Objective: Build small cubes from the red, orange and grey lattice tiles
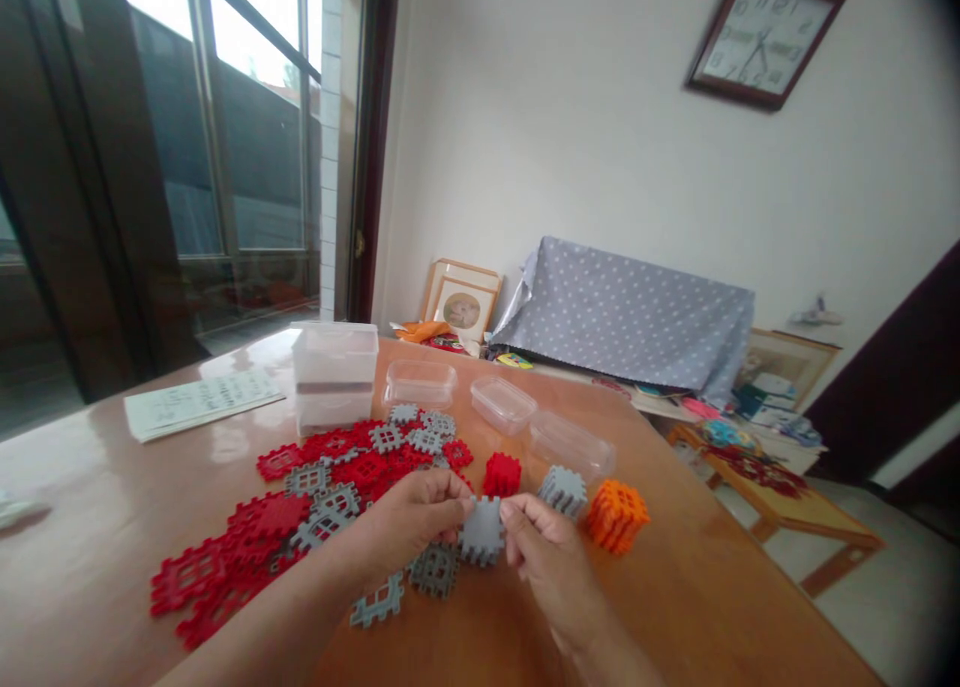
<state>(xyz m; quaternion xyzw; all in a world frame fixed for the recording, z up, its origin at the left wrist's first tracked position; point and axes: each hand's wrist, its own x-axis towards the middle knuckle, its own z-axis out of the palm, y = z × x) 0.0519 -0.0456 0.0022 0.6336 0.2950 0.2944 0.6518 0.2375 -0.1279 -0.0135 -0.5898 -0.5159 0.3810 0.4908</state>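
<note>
Between my two hands is a solid light-grey notched plastic tile. My left hand pinches its left edge, and my right hand pinches its right edge. Just beyond the tile stand a red tile stack, a grey tile stack and an orange tile stack. A dark grey tile and a light-grey window tile lie below my left hand. A loose heap of red tiles mixed with grey ones spreads to the left, partly hidden by my left forearm.
Several clear plastic tubs stand at the back of the brown table, among them an open tub. A lidded translucent box and a paper sheet are at the back left. A wooden stool stands off to the right.
</note>
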